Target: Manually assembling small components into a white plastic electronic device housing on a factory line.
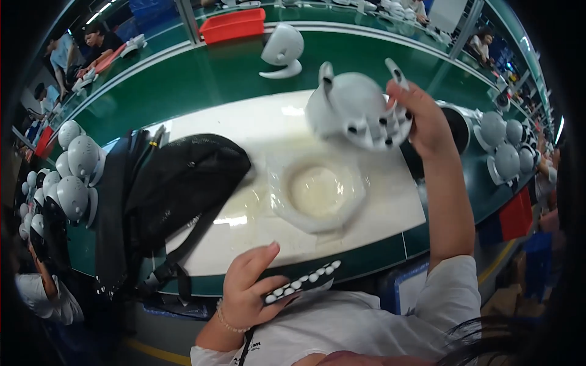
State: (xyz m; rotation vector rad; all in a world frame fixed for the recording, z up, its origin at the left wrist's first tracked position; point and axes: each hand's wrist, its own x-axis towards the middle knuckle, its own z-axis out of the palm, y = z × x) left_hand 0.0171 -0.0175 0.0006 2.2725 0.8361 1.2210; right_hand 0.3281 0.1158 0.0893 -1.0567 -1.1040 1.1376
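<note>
My right hand [422,116] grips a white rounded plastic housing [351,100] by its right side. The housing is raised over the far part of the white board, its curved prongs up and several dark holes toward me; it is slightly blurred. My left hand [249,287] is near the table's front edge, close to my body, its fingers closed on a dark strip with a row of white round pads [303,282]. Between my hands a whitish ring-shaped holder [284,210] with a round hollow rests on the board.
A black bag [183,174] with straps covers the board's left part. White housings [82,158] are piled at the left, others [506,146] at the right. Another white housing [284,49] stands at the back beside a red tray [232,25]. People work at tables beyond.
</note>
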